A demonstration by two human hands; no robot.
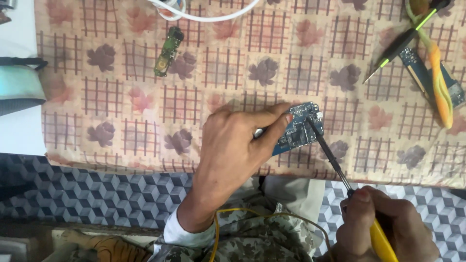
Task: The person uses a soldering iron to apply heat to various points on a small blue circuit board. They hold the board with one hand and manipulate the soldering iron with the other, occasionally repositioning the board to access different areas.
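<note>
Under your left hand (233, 145), fingers pin a blue circuit board (300, 127) to the bench (233, 63). Your right hand (383, 223) grips a yellow-handled soldering iron (335, 157), its tip touching the board just beside your left fingertips.

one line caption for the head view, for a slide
Left hand steadies a blue circuit board on a leaf-patterned cloth while the right hand sets a yellow-handled soldering iron tip on it.
</note>
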